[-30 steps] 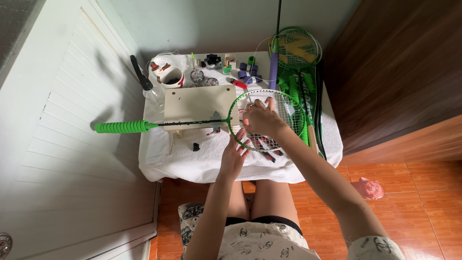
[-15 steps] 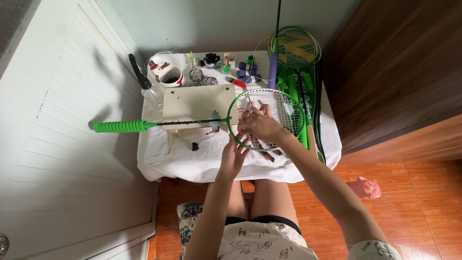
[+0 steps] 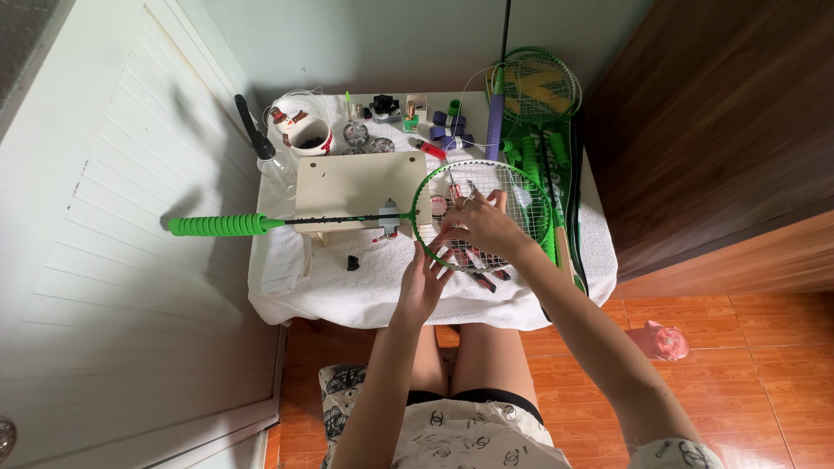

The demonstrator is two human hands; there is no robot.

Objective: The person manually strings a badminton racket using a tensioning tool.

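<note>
Here the right hand (image 3: pixel 482 227) lies on the strings of the green badminton racket (image 3: pixel 482 213), fingers pinching a string; the left hand (image 3: pixel 423 282) touches its near rim, fingers loosely spread. The racket lies across a wooden board (image 3: pixel 356 187) on the towel-covered table (image 3: pixel 347 291)
</note>
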